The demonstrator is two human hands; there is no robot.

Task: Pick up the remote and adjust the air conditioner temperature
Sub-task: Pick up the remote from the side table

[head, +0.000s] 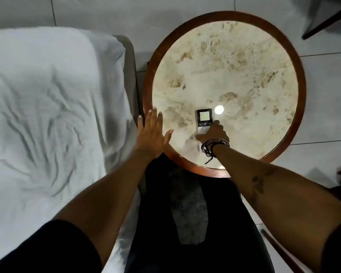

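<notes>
The remote [204, 117], a small grey unit with a dark top and a lit screen, lies flat on the round marble table [224, 62] near its front. My right hand [214, 133] covers the remote's lower half, fingers curled around its sides, index finger beside the buttons; the remote still rests on the tabletop. Dark cord bracelets wrap that wrist. My left hand [153, 131] is flat with fingers spread, hovering over the table's left rim and holding nothing. The air conditioner is out of view.
A bed with a rumpled white sheet [47, 107] fills the left side, close to the table's wooden rim [146, 91]. Grey floor tiles surround the table. A dark furniture edge [327, 22] shows at top right. My dark-clothed legs are below.
</notes>
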